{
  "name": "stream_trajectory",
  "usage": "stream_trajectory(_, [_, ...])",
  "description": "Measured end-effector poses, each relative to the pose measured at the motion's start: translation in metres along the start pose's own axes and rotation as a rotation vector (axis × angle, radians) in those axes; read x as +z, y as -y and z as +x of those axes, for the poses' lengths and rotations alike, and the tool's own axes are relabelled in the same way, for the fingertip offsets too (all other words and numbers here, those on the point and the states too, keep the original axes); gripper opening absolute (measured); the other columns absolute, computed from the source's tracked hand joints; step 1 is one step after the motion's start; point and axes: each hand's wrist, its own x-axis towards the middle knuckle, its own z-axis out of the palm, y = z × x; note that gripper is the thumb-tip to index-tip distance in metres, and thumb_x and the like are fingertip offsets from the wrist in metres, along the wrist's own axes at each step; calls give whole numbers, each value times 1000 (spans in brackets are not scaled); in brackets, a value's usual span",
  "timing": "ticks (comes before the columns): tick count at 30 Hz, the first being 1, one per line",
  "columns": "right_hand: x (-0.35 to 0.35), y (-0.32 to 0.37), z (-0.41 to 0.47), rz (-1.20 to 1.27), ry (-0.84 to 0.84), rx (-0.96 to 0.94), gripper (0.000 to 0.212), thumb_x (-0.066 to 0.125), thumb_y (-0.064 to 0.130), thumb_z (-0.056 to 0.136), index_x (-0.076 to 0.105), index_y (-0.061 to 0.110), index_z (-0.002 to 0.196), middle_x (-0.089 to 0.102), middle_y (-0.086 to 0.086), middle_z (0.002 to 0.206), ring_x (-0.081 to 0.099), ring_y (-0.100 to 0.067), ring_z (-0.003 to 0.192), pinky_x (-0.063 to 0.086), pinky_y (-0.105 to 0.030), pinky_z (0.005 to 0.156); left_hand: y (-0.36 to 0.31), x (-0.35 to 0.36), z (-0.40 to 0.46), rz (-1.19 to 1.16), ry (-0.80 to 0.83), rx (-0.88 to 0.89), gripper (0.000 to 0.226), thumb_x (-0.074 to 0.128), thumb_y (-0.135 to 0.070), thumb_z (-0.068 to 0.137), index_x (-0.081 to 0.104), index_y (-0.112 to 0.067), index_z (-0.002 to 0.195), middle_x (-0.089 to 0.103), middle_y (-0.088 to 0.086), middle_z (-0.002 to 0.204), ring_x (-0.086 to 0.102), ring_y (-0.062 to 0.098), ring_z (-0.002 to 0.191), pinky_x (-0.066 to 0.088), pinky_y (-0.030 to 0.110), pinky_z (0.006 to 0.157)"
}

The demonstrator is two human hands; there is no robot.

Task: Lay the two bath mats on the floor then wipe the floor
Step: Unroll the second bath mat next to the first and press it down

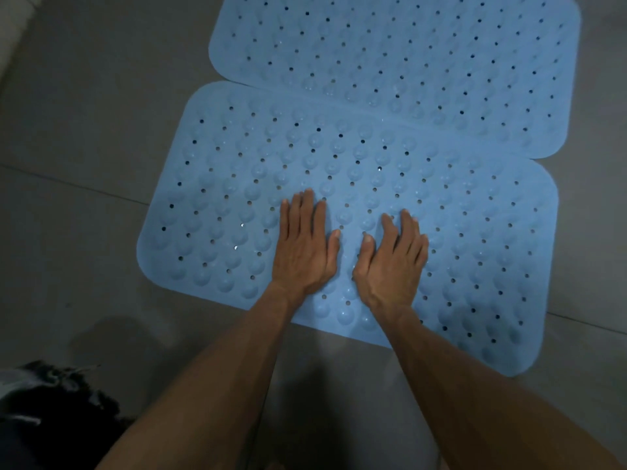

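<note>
Both hands (346,256) flat on mat (475,239)

Two hands (346,252) flat on near blue mat (210,198), second mat (407,45) beyond

The far mat (400,52) runs off the top edge — its near edge hidden under the near mat (237,198). A dark bundle (44,412) at bottom left is cut off — too dim to identify.

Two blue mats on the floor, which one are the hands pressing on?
The nearer mat, closest to the camera. Left hand and right hand lie flat on it, side by side. The farther mat beyond is untouched.
</note>
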Motion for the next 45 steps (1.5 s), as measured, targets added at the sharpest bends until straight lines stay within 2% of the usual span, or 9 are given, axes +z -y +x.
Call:
stream_trajectory(14, [-1,8,3,13,-57,38,50,45,39,99,53,10,139,40,-17,155,33,-34,147,22,-54,121,-4,0,4,73,84,-64,67,38,-44,98,32,0,148,16,23,159,10,36,149,7,57,119])
stream_trajectory(21, [-5,5,3,8,62,58,54,38,46,100,44,17,145,31,-13,160,22,-29,152,16,-52,123,-4,0,3,82,121,-68,62,32,-41,100,32,-2,148,17,21,159,12,34,149,14,55,119])
stream_trajectory(25, [-5,4,3,23,103,49,55,40,46,100,45,15,145,31,-15,160,21,-31,152,15,-53,124,-3,1,1,83,165,-75,63,27,-43,101,26,-6,151,13,19,161,6,30,150,6,51,121])
stream_trajectory(27, [-10,3,4,24,168,34,58,38,48,101,43,15,148,27,-16,162,18,-32,153,12,-53,124,-1,-4,3,65,258,-79,66,23,-46,101,18,-8,154,6,17,162,-1,28,150,-1,48,122])
stream_trajectory(29, [-23,0,13,42,366,22,62,33,51,101,33,18,154,12,-13,166,5,-30,155,3,-52,125,3,-21,13,73,438,-68,71,18,-52,98,8,-11,155,-5,14,163,-9,27,150,-8,46,121])
stream_trajectory(33, [-95,-1,48,69,772,70,65,30,56,99,19,25,156,-4,-8,167,-7,-27,154,-4,-49,125,5,-105,25,195,694,-63,67,20,-47,101,4,-10,155,-7,17,162,-10,31,150,-9,50,120])
stream_trajectory(37, [-209,9,69,17,801,29,62,22,52,102,11,28,159,-12,-6,167,-15,-26,154,-10,-49,124,-22,-210,19,178,675,-147,66,17,-46,103,-6,-12,155,-14,17,161,-11,33,149,-10,50,120])
stream_trajectory(41, [-327,19,78,60,792,27,59,23,50,103,13,29,157,-11,-7,167,-15,-26,154,-10,-49,124,-61,-315,18,138,642,-183,79,-2,-55,89,-3,-12,156,-10,16,162,-6,33,150,-5,48,120])
stream_trajectory(45, [-438,27,81,99,774,60,55,25,49,104,19,29,155,-2,-8,166,-8,-26,154,-3,-47,125,-109,-413,24,102,642,-209,76,7,-51,91,2,-12,156,0,16,162,3,34,149,2,48,121])
